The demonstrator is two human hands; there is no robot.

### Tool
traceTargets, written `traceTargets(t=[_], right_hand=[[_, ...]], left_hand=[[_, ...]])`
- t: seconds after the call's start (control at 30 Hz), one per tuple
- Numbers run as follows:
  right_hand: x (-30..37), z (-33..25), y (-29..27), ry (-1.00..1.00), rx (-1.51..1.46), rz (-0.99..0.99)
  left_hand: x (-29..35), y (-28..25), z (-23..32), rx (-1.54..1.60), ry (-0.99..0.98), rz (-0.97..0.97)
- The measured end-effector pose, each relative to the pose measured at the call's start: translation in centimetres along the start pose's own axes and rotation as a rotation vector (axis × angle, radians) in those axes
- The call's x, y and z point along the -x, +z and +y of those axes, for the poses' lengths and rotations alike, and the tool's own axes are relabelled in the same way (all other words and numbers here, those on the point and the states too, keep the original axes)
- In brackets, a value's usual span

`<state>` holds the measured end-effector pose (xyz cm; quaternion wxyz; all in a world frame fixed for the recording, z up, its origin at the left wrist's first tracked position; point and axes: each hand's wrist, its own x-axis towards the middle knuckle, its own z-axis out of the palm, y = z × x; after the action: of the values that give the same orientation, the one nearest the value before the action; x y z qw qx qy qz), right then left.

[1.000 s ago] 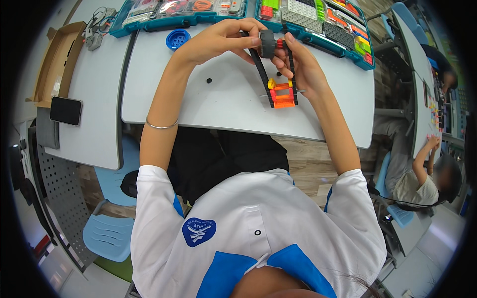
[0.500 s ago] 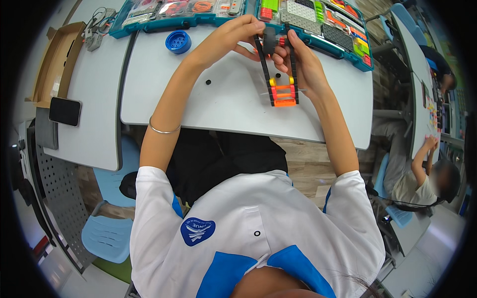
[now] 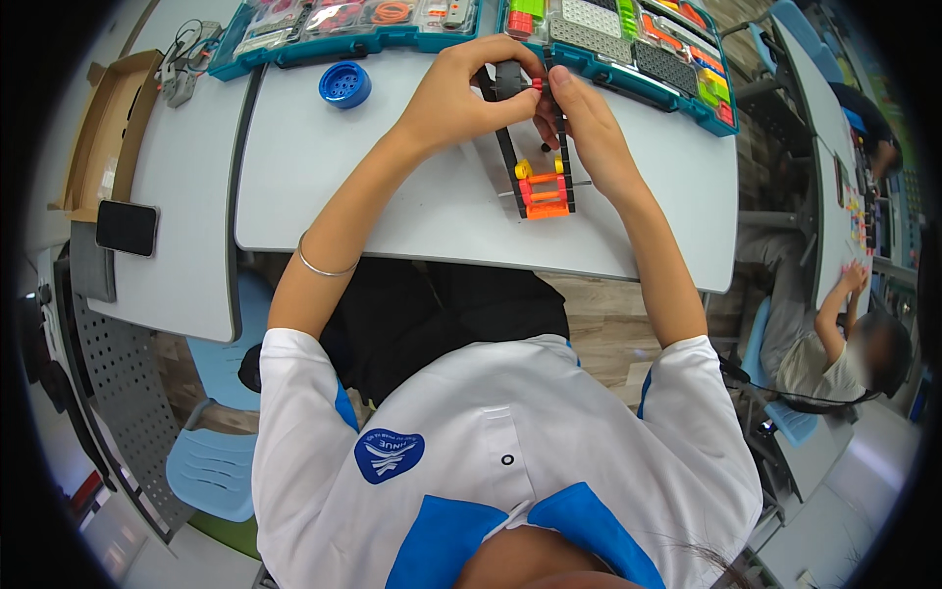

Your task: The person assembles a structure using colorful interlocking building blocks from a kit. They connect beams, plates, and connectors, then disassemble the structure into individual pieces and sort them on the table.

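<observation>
Both hands are on a frame of building-kit pieces (image 3: pixel 507 147) above the white table. Two long black beams form its sides, joined at the near end by orange, red and yellow pieces. My left hand (image 3: pixel 459 93) bends over the far end, thumb and fingers closed near a small red piece (image 3: pixel 537 84) between the beams. A dark grey rounded part (image 3: pixel 508 79) sits there too, partly hidden by my fingers. My right hand (image 3: pixel 596 128) grips the right beam, thumb on top and fingers underneath. A small black piece (image 3: pixel 547 148) shows near the right beam.
Two teal cases of sorted kit parts, one on the left (image 3: pixel 368 39) and one on the right (image 3: pixel 628 79), line the table's far edge. A blue wheel (image 3: pixel 344 85) stands left of my left hand. A phone (image 3: pixel 128 228) and cardboard box (image 3: pixel 110 137) lie farther left. Another person sits far right.
My left hand has moved closer over the frame's far end, its thumb now near the red piece. The frame has shifted slightly left and nearer. A loose black piece is now hidden by my left arm.
</observation>
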<state>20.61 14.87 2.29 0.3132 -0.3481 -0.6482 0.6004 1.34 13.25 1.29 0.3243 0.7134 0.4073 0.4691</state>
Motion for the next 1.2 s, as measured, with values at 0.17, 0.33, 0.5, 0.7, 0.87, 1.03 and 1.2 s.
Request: traceTargets(t=[0.17,0.33,0.5,0.7,0.87,1.03,1.2], right_hand=[[0.2,0.4,-0.2,0.032,-0.030,-0.029],[0.1,0.3,0.0,0.009,0.117,-0.035],[-0.3,0.9,-0.5,-0.028,0.030,-0.058],[-0.3,0.5,-0.1,-0.057,0.020,-0.077],[-0.4,0.5,-0.3,-0.029,-0.029,-0.101],[-0.2,-0.1,-1.0,0.204,-0.037,-0.168],[0.0,-0.8,-1.0,0.271,-0.106,-0.206]], left_hand=[[0.0,0.4,0.2,-0.224,0.167,0.066],[0.0,0.8,0.8,-0.256,0.212,0.066],[0.0,0.8,0.7,-0.250,0.212,0.058],[0.2,0.5,0.2,-0.155,0.117,0.085],[0.1,0.2,0.4,-0.030,-0.173,0.065],[0.0,0.2,-0.8,0.067,-0.220,-0.024],[0.0,0.4,-1.7,0.125,-0.151,-0.037]])
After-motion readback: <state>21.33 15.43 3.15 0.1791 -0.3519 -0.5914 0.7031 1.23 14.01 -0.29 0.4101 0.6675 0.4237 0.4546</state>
